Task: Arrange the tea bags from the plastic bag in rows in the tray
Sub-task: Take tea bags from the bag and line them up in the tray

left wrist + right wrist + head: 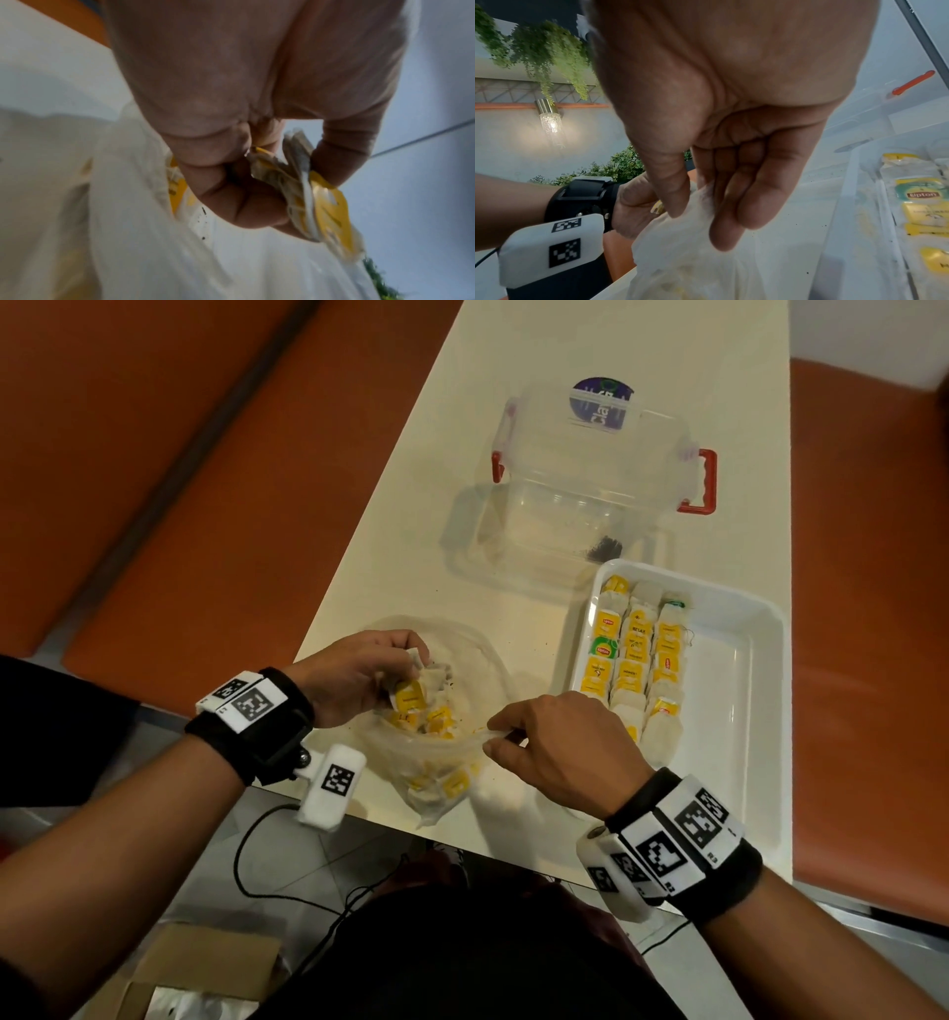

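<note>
A cream table [518,346] is standing between orange benches [154,454], while a wall lamp [549,117] is glowing beneath hanging greenery [539,52] on a pale wall [508,146].

Soft, even indoor light, a glowing wall lamp [550,119] in the right wrist view, heavy blur on the left wrist view, edges warped.

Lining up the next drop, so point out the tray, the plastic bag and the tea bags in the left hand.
tray [760,660], head view, bare white floor right of the rows.
plastic bag [464,636], head view, far rim of its open mouth.
tea bags [326,205], left wrist view, yellow tag of the held bunch.
</note>
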Demonstrator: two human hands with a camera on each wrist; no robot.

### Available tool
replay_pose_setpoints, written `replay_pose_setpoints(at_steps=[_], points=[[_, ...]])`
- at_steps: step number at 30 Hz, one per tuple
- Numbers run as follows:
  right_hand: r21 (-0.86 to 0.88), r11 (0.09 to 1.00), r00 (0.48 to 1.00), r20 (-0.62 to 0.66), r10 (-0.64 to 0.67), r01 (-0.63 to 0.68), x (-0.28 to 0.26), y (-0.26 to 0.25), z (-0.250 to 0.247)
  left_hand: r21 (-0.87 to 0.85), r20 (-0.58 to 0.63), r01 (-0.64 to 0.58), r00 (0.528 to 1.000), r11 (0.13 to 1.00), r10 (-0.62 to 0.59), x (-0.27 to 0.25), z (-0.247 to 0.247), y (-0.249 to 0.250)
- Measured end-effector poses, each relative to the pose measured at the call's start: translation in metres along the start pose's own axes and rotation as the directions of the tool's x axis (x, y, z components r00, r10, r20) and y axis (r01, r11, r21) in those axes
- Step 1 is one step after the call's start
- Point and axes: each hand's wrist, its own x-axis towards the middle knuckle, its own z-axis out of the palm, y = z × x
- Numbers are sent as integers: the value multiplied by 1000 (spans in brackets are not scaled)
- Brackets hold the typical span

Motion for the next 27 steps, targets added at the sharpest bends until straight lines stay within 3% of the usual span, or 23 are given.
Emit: replay_pose_setpoints(at_steps=[10, 16, 22, 27], points=[[51, 999, 1000, -29, -3, 4, 6, 5, -1, -398, 14, 4, 1000, 917, 2, -11, 19, -2], [157, 988, 997, -75, 7, 4, 0, 8, -8, -675, -105, -111, 993, 729, 54, -11, 49, -1], [436, 898, 962, -263, 69, 55, -6, 6, -18, -745, -164, -191, 981, 640, 102, -12, 81, -2], [524, 850, 924, -346, 162, 47, -8, 15, -20, -787, -145, -220, 974, 576, 175, -11, 105, 0]])
